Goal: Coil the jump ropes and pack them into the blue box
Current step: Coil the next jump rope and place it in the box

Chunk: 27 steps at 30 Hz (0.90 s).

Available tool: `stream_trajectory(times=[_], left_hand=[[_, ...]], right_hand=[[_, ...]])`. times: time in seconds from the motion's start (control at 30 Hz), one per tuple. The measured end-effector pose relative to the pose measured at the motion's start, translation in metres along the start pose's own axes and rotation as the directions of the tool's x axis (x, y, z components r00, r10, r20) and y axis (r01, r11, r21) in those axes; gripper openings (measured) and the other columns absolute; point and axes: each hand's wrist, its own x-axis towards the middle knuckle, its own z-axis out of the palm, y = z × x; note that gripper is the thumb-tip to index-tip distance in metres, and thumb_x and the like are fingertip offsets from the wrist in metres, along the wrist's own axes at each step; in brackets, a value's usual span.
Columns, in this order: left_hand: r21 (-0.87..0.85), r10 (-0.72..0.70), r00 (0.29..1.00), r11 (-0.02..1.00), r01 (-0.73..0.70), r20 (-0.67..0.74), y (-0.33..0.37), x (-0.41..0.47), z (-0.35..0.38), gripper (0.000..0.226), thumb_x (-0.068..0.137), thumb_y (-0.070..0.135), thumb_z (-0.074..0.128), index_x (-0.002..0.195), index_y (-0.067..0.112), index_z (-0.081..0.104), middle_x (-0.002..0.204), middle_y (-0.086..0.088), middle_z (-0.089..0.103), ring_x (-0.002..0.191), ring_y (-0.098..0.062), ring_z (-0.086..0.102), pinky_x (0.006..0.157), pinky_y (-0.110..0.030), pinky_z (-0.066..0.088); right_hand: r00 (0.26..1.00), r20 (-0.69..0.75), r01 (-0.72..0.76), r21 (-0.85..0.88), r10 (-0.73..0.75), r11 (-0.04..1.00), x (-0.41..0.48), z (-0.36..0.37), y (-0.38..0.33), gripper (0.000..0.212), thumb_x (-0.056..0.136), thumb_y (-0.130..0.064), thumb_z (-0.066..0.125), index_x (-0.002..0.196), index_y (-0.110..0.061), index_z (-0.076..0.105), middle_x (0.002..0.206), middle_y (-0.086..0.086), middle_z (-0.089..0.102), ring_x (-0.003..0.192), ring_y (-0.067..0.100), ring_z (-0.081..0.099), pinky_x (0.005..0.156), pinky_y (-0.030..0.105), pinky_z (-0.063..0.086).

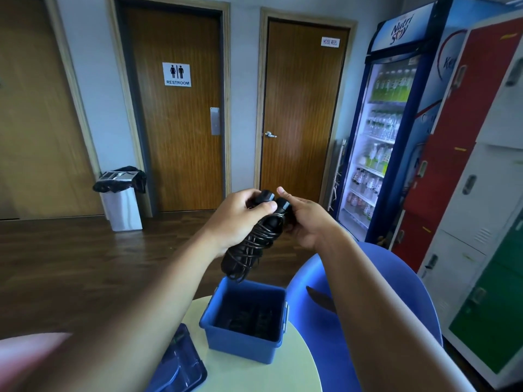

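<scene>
The black jump rope (pixel 252 241), thin cord wound tight round two stubby handles side by side, hangs just above the open blue plastic box (pixel 243 346). Its long axis is tilted, caps up and away, tail toward the box's far rim. The left hand (pixel 235 219) curls round its upper half. The right hand (pixel 308 222) touches the caps, grip unclear. Left of the box, on the pale round table (pixel 283 374), lies a dark blue lid (pixel 178 366); right, a blue chair (pixel 396 278).

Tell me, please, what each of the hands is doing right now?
Left hand: holding the coiled jump rope.
Right hand: against the rope's handles; grip cannot be told.
</scene>
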Motion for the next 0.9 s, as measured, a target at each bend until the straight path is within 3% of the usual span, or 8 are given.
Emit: stream_trajectory(times=[0.17,0.33,0.47,0.53,0.6,0.73,0.83,0.9], left_hand=[[-0.023,0.018,0.993,1.0,-0.021,-0.119,0.005,0.007,-0.002,0.011,0.093,0.026,0.068,0.096,0.015,0.07,0.09,-0.01,0.075,0.084,-0.026,0.073,0.078,-0.042,0.057],[-0.103,-0.047,0.984,0.994,0.029,-0.173,0.002,0.01,-0.001,0.024,0.094,0.035,0.065,0.096,0.012,0.071,0.085,-0.01,0.075,0.079,-0.03,0.072,0.071,-0.04,0.055],[-0.106,-0.154,0.972,0.985,0.137,-0.177,0.007,0.015,-0.005,0.031,0.094,0.048,0.06,0.095,0.02,0.072,0.084,-0.002,0.075,0.08,-0.023,0.073,0.069,-0.033,0.053],[-0.084,-0.171,0.961,0.984,0.156,-0.217,0.011,0.018,-0.005,0.034,0.094,0.052,0.057,0.095,0.022,0.073,0.086,0.001,0.076,0.081,-0.018,0.072,0.071,-0.032,0.053],[-0.099,-0.204,0.936,0.978,0.183,-0.288,0.014,0.02,-0.003,0.045,0.095,0.054,0.055,0.09,0.012,0.071,0.081,-0.002,0.071,0.075,-0.018,0.067,0.069,-0.031,0.049],[0.121,-0.094,0.94,0.983,0.141,-0.327,0.009,0.02,0.001,0.058,0.103,0.054,0.037,0.069,0.008,0.046,0.06,-0.006,0.042,0.059,-0.021,0.045,0.059,-0.032,0.032],[0.207,-0.018,0.952,0.975,0.085,-0.306,0.002,0.017,0.0,0.058,0.105,0.05,0.032,0.063,0.011,0.04,0.057,-0.004,0.043,0.054,-0.018,0.044,0.057,-0.032,0.032],[0.259,0.046,0.947,0.965,0.04,-0.317,-0.003,0.015,-0.001,0.057,0.106,0.047,0.033,0.063,0.011,0.042,0.057,-0.003,0.045,0.055,-0.016,0.045,0.056,-0.031,0.032]], right_hand=[[0.999,0.028,-0.05,0.137,0.047,0.989,-0.003,0.01,0.019,0.033,0.105,-0.03,0.047,0.077,-0.019,0.061,0.058,-0.005,0.046,0.045,0.006,0.038,0.042,0.02,0.035],[0.999,-0.042,-0.021,0.058,0.023,0.998,-0.006,0.02,0.02,0.028,0.102,-0.039,0.052,0.08,-0.022,0.059,0.061,-0.005,0.049,0.05,0.008,0.039,0.046,0.023,0.032],[0.951,-0.225,0.201,-0.072,-0.212,0.977,-0.007,0.034,0.018,0.033,0.102,-0.035,0.051,0.077,-0.014,0.058,0.059,-0.003,0.053,0.052,0.01,0.042,0.051,0.027,0.034],[0.877,-0.319,0.323,-0.16,-0.358,0.933,-0.008,0.044,0.02,0.041,0.104,-0.037,0.046,0.082,-0.006,0.061,0.065,0.0,0.058,0.058,0.013,0.047,0.058,0.033,0.038],[0.842,-0.345,0.376,-0.176,-0.415,0.91,-0.014,0.055,0.024,0.049,0.104,-0.048,0.038,0.084,-0.012,0.065,0.076,0.0,0.066,0.069,0.014,0.058,0.067,0.035,0.045],[0.887,-0.283,0.35,-0.103,-0.365,0.931,-0.021,0.069,0.035,0.041,0.101,-0.058,0.027,0.099,-0.031,0.059,0.103,-0.005,0.064,0.099,0.007,0.061,0.094,0.034,0.049],[0.943,-0.217,0.246,-0.054,-0.252,0.968,-0.018,0.068,0.035,0.044,0.1,-0.061,0.027,0.116,-0.03,0.054,0.115,-0.006,0.061,0.112,0.014,0.057,0.107,0.046,0.044],[0.963,-0.194,0.181,-0.058,-0.189,0.982,-0.018,0.071,0.031,0.066,0.088,-0.077,0.029,0.127,-0.03,0.053,0.121,-0.006,0.06,0.116,0.016,0.055,0.109,0.047,0.042]])
